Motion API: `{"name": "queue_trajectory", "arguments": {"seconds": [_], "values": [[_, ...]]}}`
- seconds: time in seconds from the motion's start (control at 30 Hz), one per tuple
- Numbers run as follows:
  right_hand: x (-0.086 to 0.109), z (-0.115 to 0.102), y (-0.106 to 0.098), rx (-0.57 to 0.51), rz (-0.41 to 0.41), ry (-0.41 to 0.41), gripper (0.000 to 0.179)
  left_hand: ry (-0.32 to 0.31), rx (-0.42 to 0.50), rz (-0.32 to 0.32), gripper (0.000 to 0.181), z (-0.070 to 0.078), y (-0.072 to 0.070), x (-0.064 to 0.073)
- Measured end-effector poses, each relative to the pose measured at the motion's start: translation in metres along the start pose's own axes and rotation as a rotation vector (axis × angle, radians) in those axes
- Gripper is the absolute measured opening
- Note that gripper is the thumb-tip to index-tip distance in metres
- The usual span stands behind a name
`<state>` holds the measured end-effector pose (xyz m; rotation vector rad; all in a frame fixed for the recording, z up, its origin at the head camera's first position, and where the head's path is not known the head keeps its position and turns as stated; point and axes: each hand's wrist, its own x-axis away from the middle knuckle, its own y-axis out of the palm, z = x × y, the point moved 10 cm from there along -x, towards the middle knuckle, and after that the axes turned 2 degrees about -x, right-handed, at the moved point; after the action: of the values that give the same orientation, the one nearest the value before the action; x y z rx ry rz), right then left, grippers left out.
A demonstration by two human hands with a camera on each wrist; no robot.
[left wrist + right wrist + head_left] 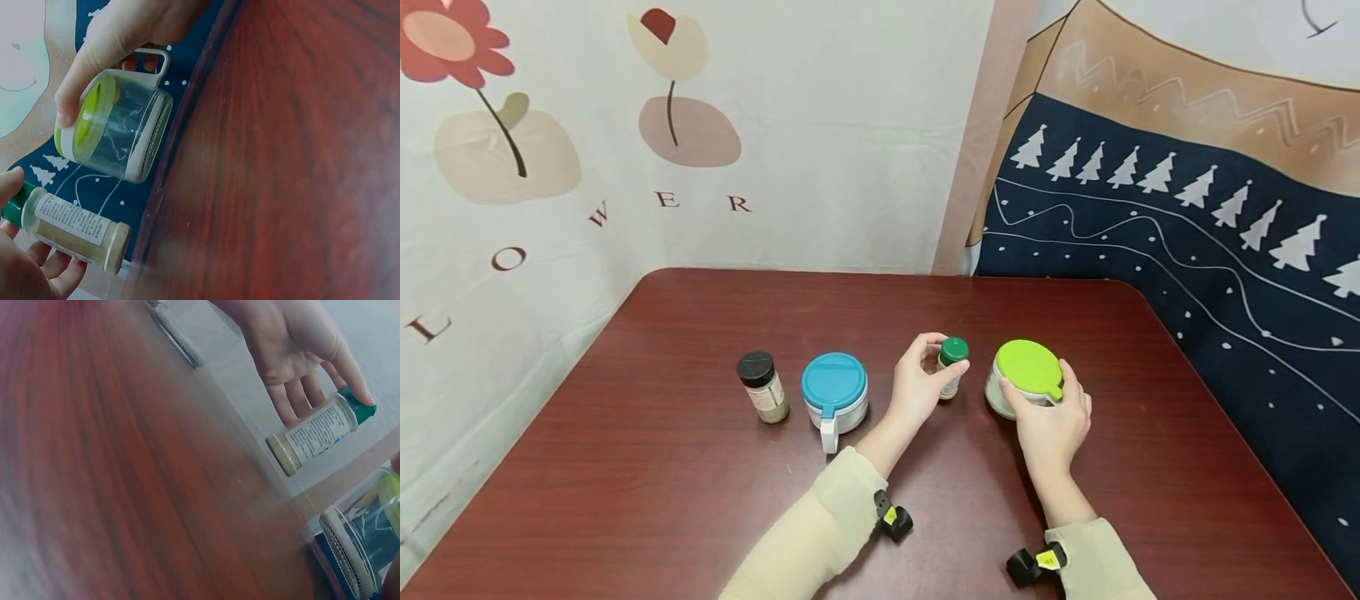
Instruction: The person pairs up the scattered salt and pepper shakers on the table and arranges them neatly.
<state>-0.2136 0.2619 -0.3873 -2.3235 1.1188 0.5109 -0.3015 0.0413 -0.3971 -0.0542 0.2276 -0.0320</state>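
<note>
In the head view my left hand [917, 379] holds a small spice bottle [953, 354] with a green cap, thumb on the near side and fingers behind. The left wrist view shows the white printed label on this spice bottle [72, 222] and pale powder inside. To its right, my right hand [1052, 417] grips a clear glass jar [1028, 367] with a bright green lid, thumb at the left and fingers at the right. This glass jar [128, 128] has a pale handle beside the right hand's fingers. Whether either container touches the table cannot be told.
Left of my hands, a jar with a blue lid [835, 383] and white handle stands on the reddish-brown table [700, 517]. Farther left is a black-capped spice bottle [763, 387]. Printed cloths, one with flowers [850, 125] and one with trees [1150, 242], hang behind and beside the table.
</note>
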Motion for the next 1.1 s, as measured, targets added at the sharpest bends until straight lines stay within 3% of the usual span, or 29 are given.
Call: {"name": "queue_trajectory", "arguments": {"seconds": [0.5,0.8,1.1], "values": [[0.009,-0.006,0.003,0.03,0.074,0.044,0.085,0.012,-0.019,0.05,0.036,0.002,-0.004,0.004],[0.01,-0.002,-0.003,0.068,0.127,0.073,0.085,-0.025,0.037,0.073,0.039,-0.005,-0.005,0.002],[0.016,0.001,-0.006,0.085,0.14,0.131,0.084,-0.031,0.004,0.058,0.037,-0.006,-0.002,0.002]]}}
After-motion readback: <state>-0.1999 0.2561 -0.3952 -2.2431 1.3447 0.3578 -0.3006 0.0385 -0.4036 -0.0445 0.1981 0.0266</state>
